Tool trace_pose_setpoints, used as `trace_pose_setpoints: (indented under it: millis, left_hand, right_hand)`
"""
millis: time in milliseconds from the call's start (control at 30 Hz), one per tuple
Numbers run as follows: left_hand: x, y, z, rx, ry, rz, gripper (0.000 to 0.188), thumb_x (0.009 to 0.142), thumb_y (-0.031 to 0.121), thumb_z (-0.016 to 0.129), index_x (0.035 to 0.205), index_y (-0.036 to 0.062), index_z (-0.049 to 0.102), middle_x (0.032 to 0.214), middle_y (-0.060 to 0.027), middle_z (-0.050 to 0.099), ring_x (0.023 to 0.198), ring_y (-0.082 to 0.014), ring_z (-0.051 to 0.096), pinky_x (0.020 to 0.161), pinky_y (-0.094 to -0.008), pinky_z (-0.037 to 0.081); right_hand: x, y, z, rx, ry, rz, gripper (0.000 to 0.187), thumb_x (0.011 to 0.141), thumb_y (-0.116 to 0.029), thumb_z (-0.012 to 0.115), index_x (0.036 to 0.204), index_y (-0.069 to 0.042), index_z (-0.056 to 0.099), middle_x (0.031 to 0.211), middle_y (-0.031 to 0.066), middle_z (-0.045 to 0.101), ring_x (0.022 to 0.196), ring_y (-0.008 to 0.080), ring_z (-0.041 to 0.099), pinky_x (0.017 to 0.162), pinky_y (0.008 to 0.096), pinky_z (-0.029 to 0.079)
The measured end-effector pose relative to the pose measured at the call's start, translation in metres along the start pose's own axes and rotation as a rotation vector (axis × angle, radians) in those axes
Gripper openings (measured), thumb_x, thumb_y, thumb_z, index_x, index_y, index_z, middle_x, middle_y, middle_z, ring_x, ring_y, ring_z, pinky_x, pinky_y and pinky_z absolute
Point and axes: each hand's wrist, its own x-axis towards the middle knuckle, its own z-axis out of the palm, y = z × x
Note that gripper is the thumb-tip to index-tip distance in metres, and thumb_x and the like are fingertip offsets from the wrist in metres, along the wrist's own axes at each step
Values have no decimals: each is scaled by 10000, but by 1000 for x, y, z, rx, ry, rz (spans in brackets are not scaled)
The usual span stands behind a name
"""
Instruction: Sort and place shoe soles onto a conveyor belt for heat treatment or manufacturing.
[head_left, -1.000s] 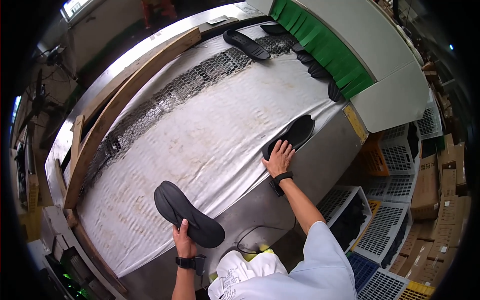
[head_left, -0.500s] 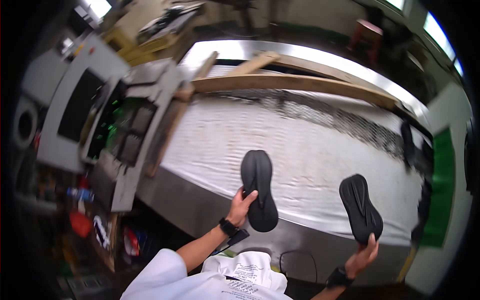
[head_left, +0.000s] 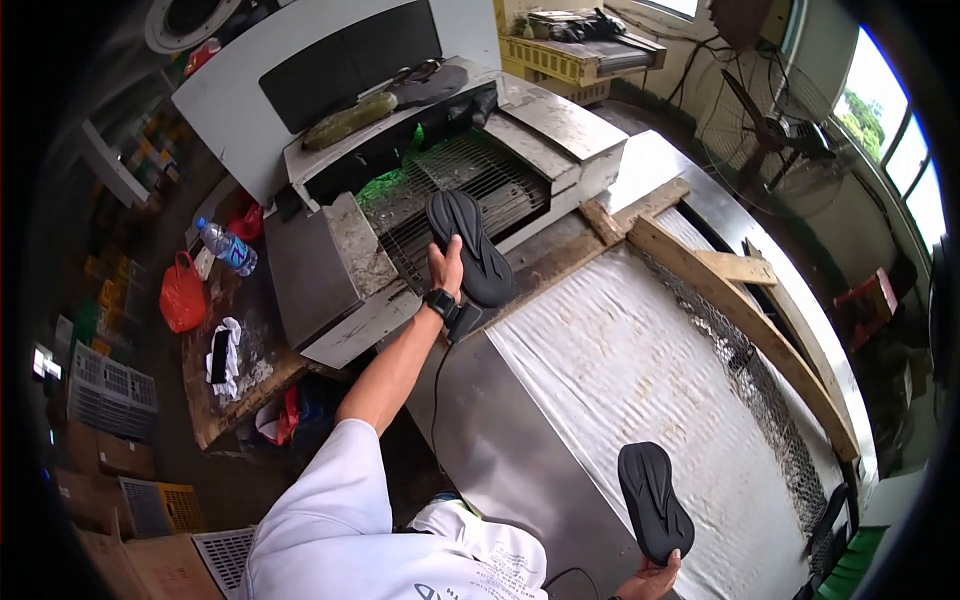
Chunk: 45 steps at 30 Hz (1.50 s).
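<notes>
My left hand is closed around the edge of a black shoe sole, its thumb lying across the upper face. This sole is held over the front edge of a machine's wire-mesh conveyor. At the lower right, my right hand grips the near end of a second black shoe sole. That sole is above the white cloth-covered belt; I cannot tell whether it touches. Both soles show long grooves on the face toward me.
Wooden boards run along the belt's far side, beside a strip of dark mesh. A metal edge borders the near side. Left stands a wooden table with a water bottle and red bag. A fan stands beyond.
The view has swung left toward the machine. My left hand has carried its sole from over the white belt to the conveyor opening. My right hand still holds the other sole.
</notes>
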Motion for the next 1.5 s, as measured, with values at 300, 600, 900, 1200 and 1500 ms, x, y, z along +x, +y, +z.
trace_pose_setpoints:
  millis: [300,600,900,1200,1500]
  left_hand:
    - [150,-35,-34,768,328,173,720,903,195,688,1451,-123,346,1390,-311,486,1300,-460,463,1121,-474,363]
    - [-191,6,-46,-491,-1040,-307,564,999,255,668,1426,0,402,1300,-65,537,1185,-148,546,1032,-305,455]
    - [-97,45,23,-545,-619,-227,359,973,160,690,1282,15,577,1154,-60,655,1001,-118,611,924,-276,506]
    - [327,-62,-19,668,-31,425,638,825,459,795,931,-162,698,908,-313,715,886,-412,709,814,-476,552]
    - [-45,-53,57,260,-753,432,363,959,97,652,1307,8,597,1309,-125,575,1195,-237,564,1025,-368,459]
  right_hand:
    - [14,30,93,65,-272,277,355,940,-206,686,1222,5,642,1121,157,655,926,260,626,834,370,544]
    - [-68,-33,276,356,-721,121,388,942,-162,647,1271,25,567,1224,123,671,1089,215,671,963,366,534]
    - [-91,-7,284,-196,-833,76,412,928,-56,712,1310,33,586,1154,116,705,1043,164,681,883,278,545]
    - [-70,49,196,-557,-699,-56,380,916,-260,753,1194,-11,682,1020,129,754,911,182,733,832,306,582]
    - [-62,67,92,-682,-359,-19,393,891,-344,713,1151,-50,698,1006,135,759,928,270,736,832,381,574]
